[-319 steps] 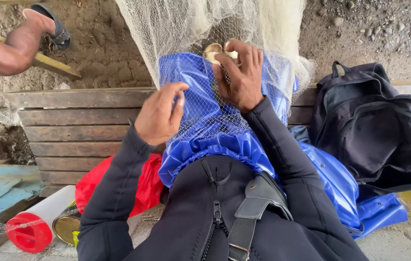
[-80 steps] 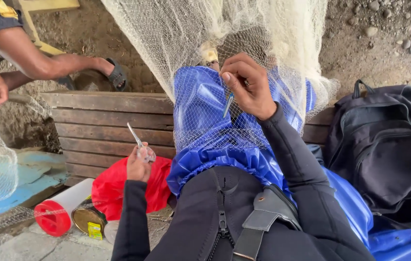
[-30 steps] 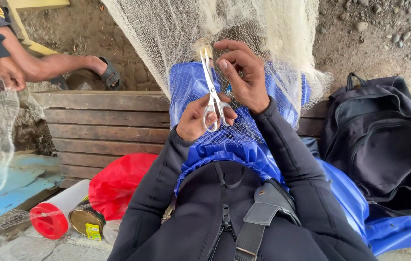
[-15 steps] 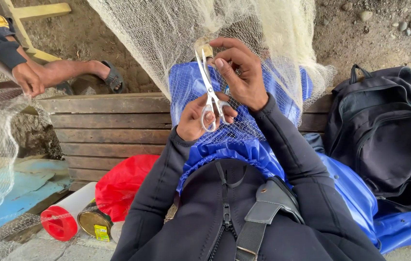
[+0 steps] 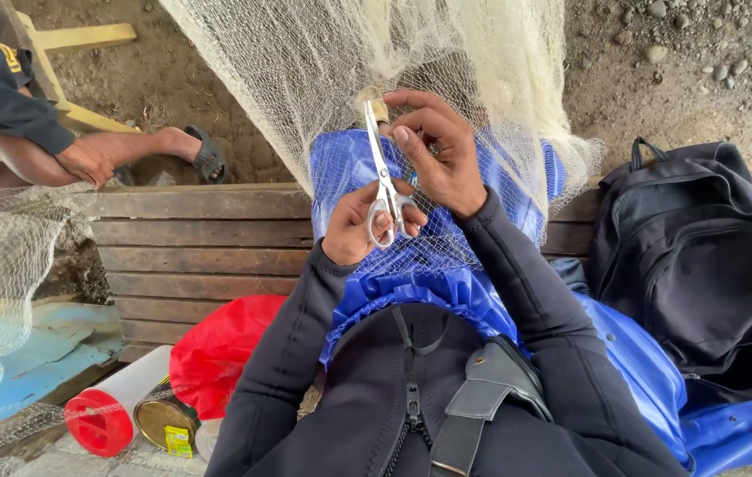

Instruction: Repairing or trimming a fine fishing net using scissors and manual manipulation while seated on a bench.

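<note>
One pair of scissors worked at one pale net, over a blue-covered lap.

The left hand (image 5: 363,225) grips the scissors (image 5: 383,181) by their loops, blades up; the right hand (image 5: 438,150) pinches the net (image 5: 332,79) at the tips. One black backpack (image 5: 703,265) lies on the wooden bench (image 5: 190,238); a second person's hand (image 5: 84,162) rests at the left.

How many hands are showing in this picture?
3. The left hand grips the scissors; the right hand pinches the net beside the blades; another person's hand rests far left. Others may be hidden.
</note>
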